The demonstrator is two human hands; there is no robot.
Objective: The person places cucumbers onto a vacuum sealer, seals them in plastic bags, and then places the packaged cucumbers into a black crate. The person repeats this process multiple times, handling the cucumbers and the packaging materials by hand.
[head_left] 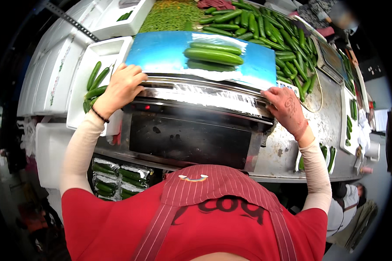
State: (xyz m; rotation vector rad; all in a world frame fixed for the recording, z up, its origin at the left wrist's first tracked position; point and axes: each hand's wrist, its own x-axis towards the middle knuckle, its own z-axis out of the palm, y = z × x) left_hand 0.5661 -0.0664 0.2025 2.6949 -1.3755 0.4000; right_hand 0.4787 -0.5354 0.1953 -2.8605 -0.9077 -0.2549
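Observation:
My left hand (pixel 124 85) is closed, its fingers pinched at the left end of a strip of clear plastic film (pixel 204 95). At the strip's right end, the fingers of my right hand (pixel 287 108) pinch it too. The film stretches between them along the front bar of a wrapping machine (pixel 189 139). Beyond it, cucumbers (pixel 213 56) lie side by side on the machine's shiny blue top (pixel 159 52). A darker green shape just in front of them may be another cucumber or a reflection.
Loose cucumbers (pixel 287 39) heap up at the back right, beside a pile of green pods (pixel 170 17). To the left stands a white foam box (pixel 80 87) with several cucumbers. Wrapped packs (pixel 119 178) sit below the bench. A white tray (pixel 349 117) is at right.

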